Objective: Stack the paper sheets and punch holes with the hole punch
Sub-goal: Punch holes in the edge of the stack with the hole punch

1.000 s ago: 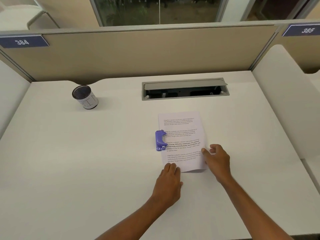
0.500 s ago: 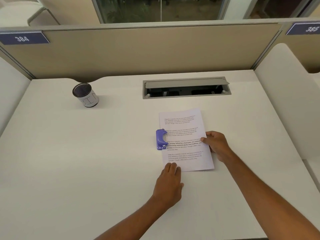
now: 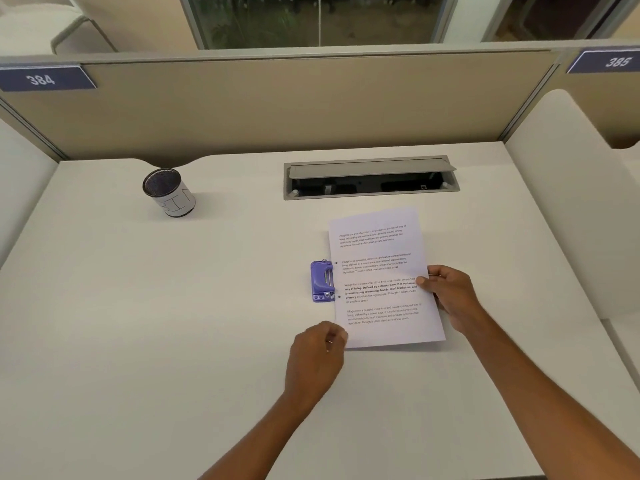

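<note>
While the right hand [image 3: 450,296] pinches the right edge of the paper sheets [image 3: 384,278], the hole punch [image 3: 322,281] sits just beside their left edge.

Printed side up, the sheets lie on the white surface [image 3: 173,323] in front of an open cable tray [image 3: 370,178]; two small dark holes show along their left margin, level with the two ends of the purple punch. That right grip is narrow, thumb on top of the paper. At the sheets' near left corner the left hand [image 3: 317,358] is loosely curled, holding nothing I can see; whether it touches the paper is unclear. A mesh cup [image 3: 169,192] stands well apart, far left.
</note>
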Tool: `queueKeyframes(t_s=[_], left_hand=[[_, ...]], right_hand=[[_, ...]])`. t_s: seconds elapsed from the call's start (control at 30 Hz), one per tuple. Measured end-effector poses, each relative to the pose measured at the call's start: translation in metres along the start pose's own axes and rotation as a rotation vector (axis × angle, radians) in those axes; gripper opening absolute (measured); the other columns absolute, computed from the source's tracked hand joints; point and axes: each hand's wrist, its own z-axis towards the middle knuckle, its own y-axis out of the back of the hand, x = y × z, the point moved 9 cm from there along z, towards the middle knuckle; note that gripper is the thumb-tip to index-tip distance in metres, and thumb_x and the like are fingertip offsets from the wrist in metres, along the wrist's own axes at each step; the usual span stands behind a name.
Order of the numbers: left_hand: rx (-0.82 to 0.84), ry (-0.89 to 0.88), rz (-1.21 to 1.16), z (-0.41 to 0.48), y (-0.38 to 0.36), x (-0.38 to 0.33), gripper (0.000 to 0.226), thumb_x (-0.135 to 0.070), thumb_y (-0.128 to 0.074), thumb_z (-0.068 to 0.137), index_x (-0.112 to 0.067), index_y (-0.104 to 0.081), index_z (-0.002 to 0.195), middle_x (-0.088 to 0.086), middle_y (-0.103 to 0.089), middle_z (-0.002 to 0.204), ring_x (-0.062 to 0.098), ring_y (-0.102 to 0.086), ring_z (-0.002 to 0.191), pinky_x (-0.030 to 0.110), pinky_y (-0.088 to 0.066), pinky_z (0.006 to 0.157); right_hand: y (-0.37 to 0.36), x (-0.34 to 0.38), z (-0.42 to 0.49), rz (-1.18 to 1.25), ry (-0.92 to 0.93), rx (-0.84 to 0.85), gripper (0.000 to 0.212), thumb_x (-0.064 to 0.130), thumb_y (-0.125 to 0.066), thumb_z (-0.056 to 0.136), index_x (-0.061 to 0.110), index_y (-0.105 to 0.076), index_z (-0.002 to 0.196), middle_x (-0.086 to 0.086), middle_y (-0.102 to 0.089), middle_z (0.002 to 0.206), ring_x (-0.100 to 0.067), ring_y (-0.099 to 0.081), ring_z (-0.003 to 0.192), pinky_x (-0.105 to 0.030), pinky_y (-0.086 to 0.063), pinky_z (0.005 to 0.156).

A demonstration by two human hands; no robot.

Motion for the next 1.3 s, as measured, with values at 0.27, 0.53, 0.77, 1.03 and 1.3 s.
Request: queueKeyframes(t_s=[0.27,0.53,0.77,1.03,1.3], left_hand=[[-0.094,0.172,-0.304,0.038,0.025,0.0,0.018,-0.025,-0.074,0.097,-0.022,-0.081,0.081,-0.003,-0.081,0.077,0.021,-0.077,0.078,0.048,-0.066,0.088],[0.014,0.16,-0.426,0.093,-0.011,-0.054,0.015,-0.014,-0.075,0.098,-0.007,-0.083,0.088,0.012,-0.084,0.094,0.019,-0.072,0.076,0.04,-0.068,0.091],[0.159,0.217,-0.576,0.121,-0.069,-0.094,0.008,-0.007,-0.075,0.102,-0.002,-0.081,0.102,0.011,-0.085,0.097,0.021,-0.082,0.084,0.037,-0.069,0.085],[0.188,0.239,-0.563,0.156,-0.134,-0.142,0.008,-0.004,-0.079,0.095,0.002,-0.081,0.1,0.015,-0.086,0.097,0.023,-0.083,0.082,0.031,-0.069,0.075],[0.174,0.313,-0.554,0.184,-0.203,-0.184,0.004,-0.001,-0.081,0.091,0.003,-0.081,0.092,0.014,-0.085,0.092,0.031,-0.085,0.082,0.039,-0.072,0.079]], right_hand=[[0.023,0.006,-0.008,0.046,0.015,0.013,0.018,0.003,-0.078,0.095,0.012,-0.078,0.111,-0.007,-0.087,0.104,-0.015,-0.081,0.079,-0.032,-0.061,0.071],[0.064,0.018,-0.01,0.105,0.031,0.033,0.021,0.005,-0.079,0.095,0.008,-0.076,0.116,-0.01,-0.086,0.109,-0.025,-0.08,0.091,-0.042,-0.064,0.086],[0.116,0.033,0.004,0.098,0.024,0.006,0.02,0.003,-0.079,0.095,0.009,-0.076,0.114,-0.011,-0.085,0.109,-0.024,-0.079,0.091,-0.037,-0.063,0.081],[0.186,0.049,0.044,0.035,0.002,-0.109,0.021,0.002,-0.079,0.094,0.009,-0.076,0.114,-0.009,-0.083,0.108,-0.025,-0.077,0.092,-0.039,-0.064,0.087],[0.242,0.05,0.095,-0.077,-0.027,-0.286,0.02,-0.003,-0.077,0.092,0.005,-0.078,0.11,-0.019,-0.081,0.112,-0.03,-0.075,0.09,-0.033,-0.058,0.078]])
